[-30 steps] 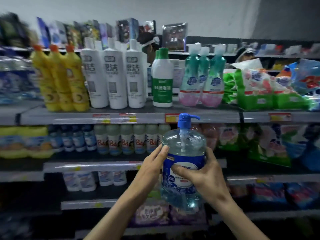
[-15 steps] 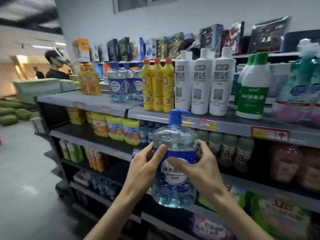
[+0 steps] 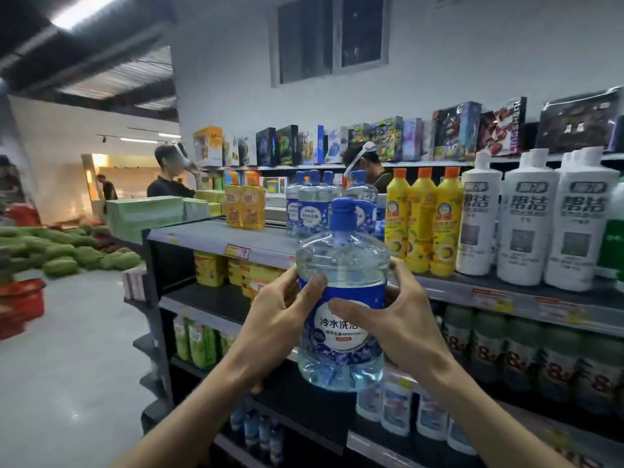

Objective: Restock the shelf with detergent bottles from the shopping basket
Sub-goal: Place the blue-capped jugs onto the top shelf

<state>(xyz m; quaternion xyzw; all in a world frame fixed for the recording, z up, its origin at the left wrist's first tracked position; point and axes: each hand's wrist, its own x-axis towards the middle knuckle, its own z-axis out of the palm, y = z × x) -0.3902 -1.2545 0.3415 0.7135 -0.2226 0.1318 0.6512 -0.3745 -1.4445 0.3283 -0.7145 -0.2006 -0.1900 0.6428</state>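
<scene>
Gripping the clear blue-capped bottle point(image 3: 341, 298) from both sides, the left hand point(image 3: 280, 329) and right hand point(image 3: 398, 329) curl around its label — it hangs upright in front of the shelf point(image 3: 216, 236), below the matching bottles point(image 3: 314, 206) and left of the yellow bottles point(image 3: 422, 221).

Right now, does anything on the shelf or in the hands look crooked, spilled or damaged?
Nothing stands out. The left hand and right hand hold the clear bottle upright, blue pump in place; yellow bottles and white bottles stand straight on the shelf.
</scene>
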